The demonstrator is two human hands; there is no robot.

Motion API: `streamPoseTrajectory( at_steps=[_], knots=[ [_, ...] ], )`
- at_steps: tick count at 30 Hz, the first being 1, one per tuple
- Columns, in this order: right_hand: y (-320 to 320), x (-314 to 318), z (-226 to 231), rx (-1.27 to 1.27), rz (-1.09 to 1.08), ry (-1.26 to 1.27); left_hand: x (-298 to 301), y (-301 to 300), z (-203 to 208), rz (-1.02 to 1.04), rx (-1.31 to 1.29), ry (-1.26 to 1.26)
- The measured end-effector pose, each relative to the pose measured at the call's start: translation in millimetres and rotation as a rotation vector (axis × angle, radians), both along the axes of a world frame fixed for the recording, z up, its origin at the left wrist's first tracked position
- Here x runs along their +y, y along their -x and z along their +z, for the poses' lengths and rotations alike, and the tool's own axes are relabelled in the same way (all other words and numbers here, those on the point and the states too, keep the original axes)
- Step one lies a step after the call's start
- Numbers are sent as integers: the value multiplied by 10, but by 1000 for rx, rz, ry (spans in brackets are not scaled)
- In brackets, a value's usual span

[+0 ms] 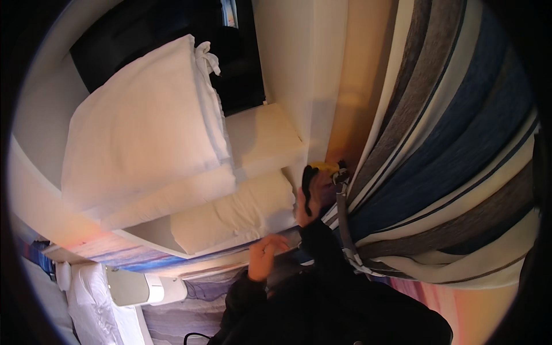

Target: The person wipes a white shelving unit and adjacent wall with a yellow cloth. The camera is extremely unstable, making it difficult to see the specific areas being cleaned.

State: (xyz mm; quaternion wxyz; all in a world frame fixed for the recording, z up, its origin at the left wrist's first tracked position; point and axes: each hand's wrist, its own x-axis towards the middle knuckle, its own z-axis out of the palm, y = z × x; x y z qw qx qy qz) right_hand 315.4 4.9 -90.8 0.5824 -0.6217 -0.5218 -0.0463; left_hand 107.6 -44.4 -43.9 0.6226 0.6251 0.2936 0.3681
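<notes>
My right hand [306, 207] reaches up beside the curtain edge. Its fingers are round a black-and-yellow handled object [311, 183] whose exact kind I cannot make out. The upper end of that object is close to a small dark fitting [340, 172] at the wall, where a grey curtain tie-back band [343, 215] runs down around the striped curtain [437, 149]. My left hand [265, 257] is lower and to the left, near a white pillow, with loosely bent fingers and nothing visible in them.
Folded white bedding [144, 121] stands on a white desk or shelf in front of a dark screen [155, 29]. A white pillow [236, 210] lies below it. At the lower left are a white chair [146, 288], a bed [92, 299] and patterned carpet [172, 322].
</notes>
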Motion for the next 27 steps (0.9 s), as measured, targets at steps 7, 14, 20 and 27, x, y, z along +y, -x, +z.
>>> streamPoseTrajectory(
  at_steps=[7, 14, 20, 27],
  knots=[
    [-116, 124, 2591, -59, -40, -357, 311, 315, 187, -141, 47, -47],
    [12, 83, 1475, 156, -339, -208, 530, 405, 320, -171, 134, -60],
    [-64, 129, 2526, 25, -31, -387, 572, 494, 374, -181, 121, -78],
    [-381, 328, 3087, -57, -78, -575, 502, 225, 432, -112, 103, -127]
  ],
)
